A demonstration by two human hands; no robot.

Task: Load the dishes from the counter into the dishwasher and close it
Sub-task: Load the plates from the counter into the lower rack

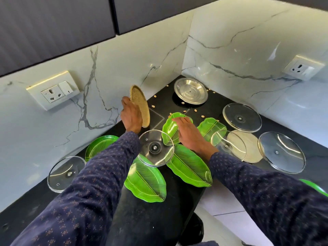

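Nearest, two large green leaf-shaped plates lie flat on the black counter, between the person's two dark patterned sleeves. A glass lid overlaps the far end of the left one. Left of the sleeves sit another glass lid and a round green plate, partly hidden by the left arm.

Further out, the right hand has its grip on a small green leaf-shaped dish, tilted up off the counter; the fingers lie over its far rim, and the thumb side is hidden, so how firmly it grasps cannot be told. The left hand holds a round woven mat on edge, above the counter, its grip closed around the mat's lower rim.

Right of the right hand lie a second small leaf dish, three more glass lids and a pale round disc. Farthest, in the corner, rests a steel plate, with scattered crumbs nearby.
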